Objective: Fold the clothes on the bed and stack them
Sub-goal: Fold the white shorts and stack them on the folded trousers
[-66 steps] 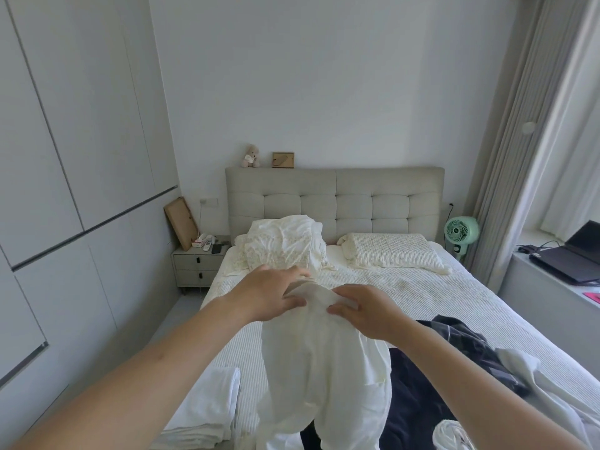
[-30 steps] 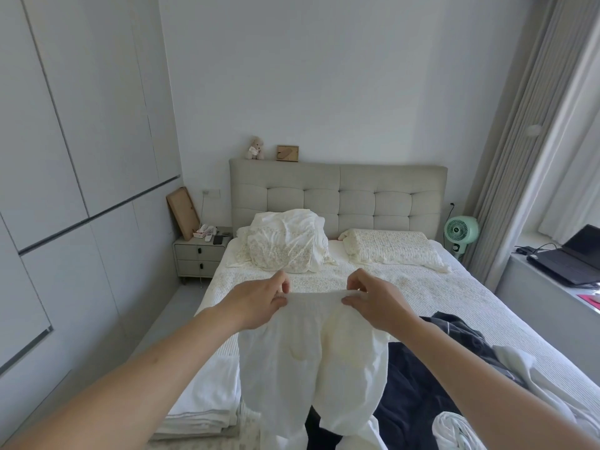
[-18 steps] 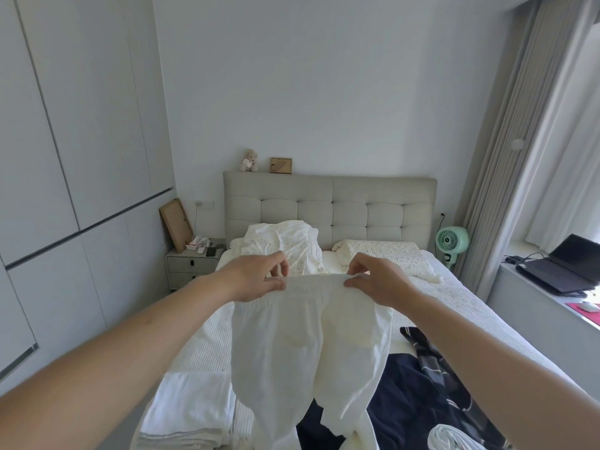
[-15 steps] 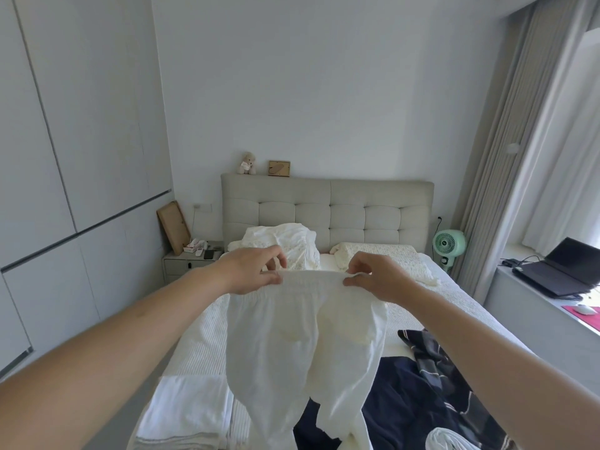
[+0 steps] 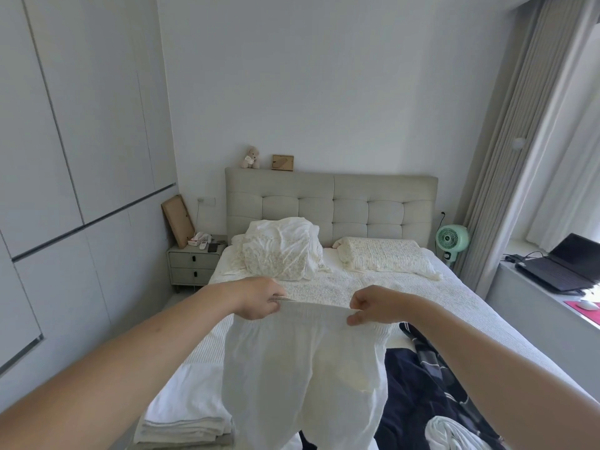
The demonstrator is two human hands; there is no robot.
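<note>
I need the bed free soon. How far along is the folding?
Partly done. A folded stack sits at the bed's near left corner. Both hands, left and right, hold white pants up by the waistband. A dark garment and crumpled white one remain unfolded.

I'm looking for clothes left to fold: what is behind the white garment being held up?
Behind the white garment, a dark navy garment lies on the bed, with a white piece beside it. Whatever lies directly behind the cloth is hidden.
</note>
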